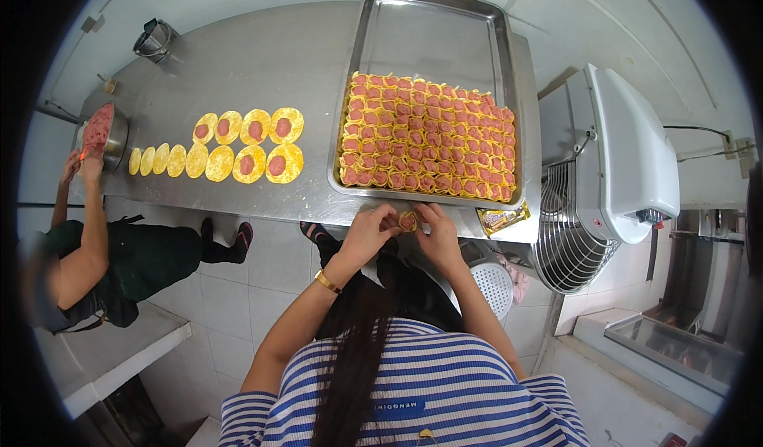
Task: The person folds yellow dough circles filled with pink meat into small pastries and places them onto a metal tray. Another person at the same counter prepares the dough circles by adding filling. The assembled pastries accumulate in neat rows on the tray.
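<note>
My left hand (370,231) and my right hand (436,234) pinch one open-topped dumpling (408,222) between their fingers, just off the table's near edge. A yellow wrapper wraps round its pink meat filling. Beyond my hands lies a large metal tray (433,35), its nearer part packed with rows of similar dumplings (429,133). To the left, round yellow wrappers (220,163) are laid out in two rows on the table, and several carry an oval of pink meat (284,127).
A co-worker's hands (89,163) are at a metal bowl of pink meat (100,129) on the far left. On the steel table (262,58) stand a small metal pot (154,42) and a shiny packet (504,219). A white machine with a wire guard (612,169) borders the right side.
</note>
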Tool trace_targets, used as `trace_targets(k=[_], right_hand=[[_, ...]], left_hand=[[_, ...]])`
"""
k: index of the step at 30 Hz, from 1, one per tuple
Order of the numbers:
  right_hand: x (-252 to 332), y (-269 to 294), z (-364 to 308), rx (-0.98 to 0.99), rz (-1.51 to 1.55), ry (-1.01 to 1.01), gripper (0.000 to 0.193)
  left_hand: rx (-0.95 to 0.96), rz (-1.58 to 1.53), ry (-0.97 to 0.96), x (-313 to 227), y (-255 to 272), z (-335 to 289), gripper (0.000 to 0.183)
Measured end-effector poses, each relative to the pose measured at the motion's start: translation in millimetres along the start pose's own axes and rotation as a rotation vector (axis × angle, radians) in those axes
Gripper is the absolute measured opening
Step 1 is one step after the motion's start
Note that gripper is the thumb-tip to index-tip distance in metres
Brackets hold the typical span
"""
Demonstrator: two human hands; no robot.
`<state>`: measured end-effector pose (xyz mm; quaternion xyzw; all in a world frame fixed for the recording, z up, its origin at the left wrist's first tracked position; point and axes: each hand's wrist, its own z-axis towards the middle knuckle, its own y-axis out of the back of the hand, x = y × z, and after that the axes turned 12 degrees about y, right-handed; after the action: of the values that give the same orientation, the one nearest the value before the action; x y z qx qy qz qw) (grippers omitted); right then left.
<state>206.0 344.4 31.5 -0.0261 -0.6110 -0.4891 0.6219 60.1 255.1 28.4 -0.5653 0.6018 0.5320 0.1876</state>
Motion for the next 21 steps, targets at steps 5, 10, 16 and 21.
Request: trace_targets(k=[5,10,16,21], right_hand=[[-2.2,-4.0,-2.7,0.041,-0.009,-0.026,0.036],[-1.8,-4.5,-4.2,-0.053,-0.092,0.008,0.034],[4.7,-5.5,-6.6,-0.002,-0.01,-0.115,0.034],[4.9,-8.3,-4.8,-0.063,-0.073,-0.022,0.032]], left_hand=[[-0.076,-0.069,-0.142,-0.3,-5.1,1.6,0.022],[-0.094,0.04,-0.154,2.3,-4.5,-0.3,0.024],[-0.066,-0.028,-0.153,5.7,-6.0,1.2,0.024],[-0.054,-0.027,-0.096,3.8,-5.4,0.1,0.024]])
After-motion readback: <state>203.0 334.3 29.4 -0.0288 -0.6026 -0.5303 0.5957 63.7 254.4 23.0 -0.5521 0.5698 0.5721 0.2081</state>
